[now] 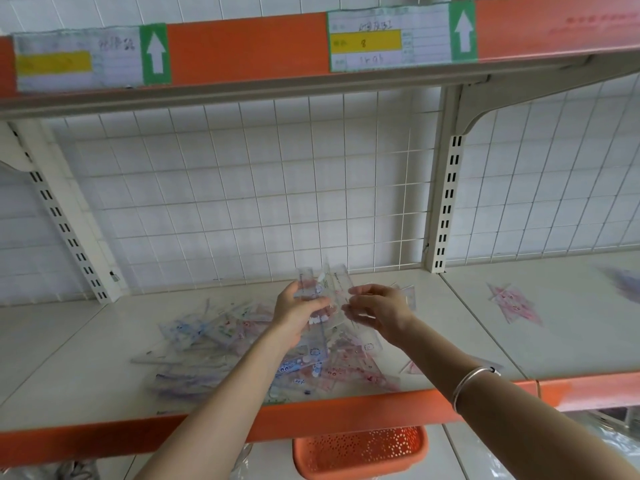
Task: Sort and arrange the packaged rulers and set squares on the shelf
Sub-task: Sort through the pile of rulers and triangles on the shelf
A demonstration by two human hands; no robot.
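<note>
The left hand (301,311) is gripping a handful of transparent plastic-sleeved rulers and set squares (327,284), its fingers curling round the lower part of the fan, which is standing roughly upright in the air above the pale grey metal shelf board with an orange front lip (86,358). The held pieces are looking glassy and colourless, with faint printed scales along their edges and small cartoon prints showing through the sleeves. The right hand (377,313) is reaching in from the right with its fingers loosely bent and their tips lying at the right edge of the fan; motion blur is making it impossible to tell whether it is pinching a sleeve or only touching it. Directly beneath both hands a loose heap of clear flat packets (214,337) with blue, pink and red prints is sprawling across the middle of the board, some overlapping, some reaching the near lip. Well apart on the right, a small cluster of pink-printed packets (516,306) is lying flat. A thin silver bracelet (467,384) is circling the right wrist, and an orange perforated plastic basket (360,452) is sitting below the shelf
</note>
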